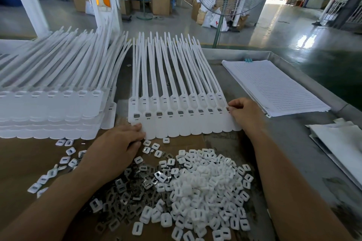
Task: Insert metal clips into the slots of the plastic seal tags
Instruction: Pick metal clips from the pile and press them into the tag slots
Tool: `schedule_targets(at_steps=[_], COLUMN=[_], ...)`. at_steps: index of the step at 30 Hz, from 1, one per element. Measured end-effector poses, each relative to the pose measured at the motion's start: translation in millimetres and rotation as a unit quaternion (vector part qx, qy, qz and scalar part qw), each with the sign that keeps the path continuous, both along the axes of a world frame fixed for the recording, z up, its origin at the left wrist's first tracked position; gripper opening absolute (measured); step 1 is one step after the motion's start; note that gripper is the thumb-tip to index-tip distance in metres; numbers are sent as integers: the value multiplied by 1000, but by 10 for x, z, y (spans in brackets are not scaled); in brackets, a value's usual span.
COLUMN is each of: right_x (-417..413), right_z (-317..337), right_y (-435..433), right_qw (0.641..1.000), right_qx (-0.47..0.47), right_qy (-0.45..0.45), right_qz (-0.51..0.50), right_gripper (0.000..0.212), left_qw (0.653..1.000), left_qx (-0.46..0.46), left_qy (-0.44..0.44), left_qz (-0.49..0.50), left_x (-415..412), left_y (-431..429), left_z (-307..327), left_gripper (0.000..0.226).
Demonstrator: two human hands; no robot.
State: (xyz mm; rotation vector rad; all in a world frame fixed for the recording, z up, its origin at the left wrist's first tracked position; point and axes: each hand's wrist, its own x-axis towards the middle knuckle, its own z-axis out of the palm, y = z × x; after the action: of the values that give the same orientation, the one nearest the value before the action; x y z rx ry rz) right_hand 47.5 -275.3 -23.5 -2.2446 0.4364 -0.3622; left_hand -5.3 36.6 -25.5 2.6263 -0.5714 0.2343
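Left hand [117,144]: fingers straight, pressing left end of tags [184,123].
Right hand [244,115]: fingers curled at rightmost slot [228,109]; grip unclear.
Clips [135,184]: heaped toward tabletop [284,143] near edge, nearer left hand.

R hand [242,115] fingertips are curling over last slot at tag row's [184,125] right end; pinching anything or not, can't tell. L hand [115,143] is covering row's near-left corner. Tag stack [49,115] is running off pic's left edge, blurring. Cap pile [205,191] is getting cut at btm.
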Motion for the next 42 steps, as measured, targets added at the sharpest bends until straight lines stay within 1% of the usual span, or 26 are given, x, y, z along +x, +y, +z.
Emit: schedule_targets(at_steps=[3, 6, 9, 11, 13, 15, 17, 20, 23, 27, 30, 31, 32, 34, 39, 42], right_x=[-11, -17, -19, -27, -46, -73, -115, -235, -392, -541, -578, -582, -583, -580, -602, -606], right_z=[1, 14, 31, 45, 72, 134, 211, 302, 312, 277, 221, 200, 187, 185, 204, 205], right_y=[-8, -5, 22, 69, 146, 252, 400, 680, 965, 1264, 1392, 1414, 1424, 1425, 1431, 1425], right_qw=[1000, 1000, 997, 989, 977, 971, 967, 938, 903, 858, 809, 799, 796, 801, 811, 812], right_qx=[6, -17, -77, -146, -213, -236, -232, -260, -272, -276, -329, -343, -349, -342, -310, -303], right_qy=[-4, -7, 4, 7, -8, -33, -62, -68, -42, -54, -53, -47, -43, -39, -37, -30], right_qz=[2, 5, 4, -1, 3, 29, 91, 220, 329, 431, 484, 491, 493, 490, 495, 498], right_gripper=[6, 10, 16, 18, 21, 22, 18, 17, 20, 26, 31, 32, 33, 30, 17, 16], left_qw=[1000, 1000, 1000, 1000, 1000, 1000, 1000, 999, 999, 1000, 1000, 1000, 1000, 1000, 1000, 1000], left_qx=[0, 0, 0, -1, 2, 2, 7, 8, 7, 12, 15, 15, 15, 16, 20, 19], left_qy=[1, 2, 1, -2, -5, -5, -6, -15, -14, -2, 3, 3, 3, 2, -5, -4], left_qz=[2, 2, 5, 11, 13, 14, 17, 31, 39, 24, 16, 16, 16, 16, 11, 14], left_x=[-1, -3, -9, -14, -16, -15, -19, -30, -37, -47, -45, -41, -38, -33, -40, -37], left_y=[-3, 0, 0, 2, 2, -5, -10, -16, -17, 6, 16, 15, 12, 5, 0, -11], left_z=[3, 9, 18, 18, 21, 25, 28, 20, 18, 32, 37, 35, 32, 28, 31, 28], left_gripper=[30, 30, 30, 29, 29, 30, 29, 28, 29, 29, 27, 26, 25, 26, 29, 29])
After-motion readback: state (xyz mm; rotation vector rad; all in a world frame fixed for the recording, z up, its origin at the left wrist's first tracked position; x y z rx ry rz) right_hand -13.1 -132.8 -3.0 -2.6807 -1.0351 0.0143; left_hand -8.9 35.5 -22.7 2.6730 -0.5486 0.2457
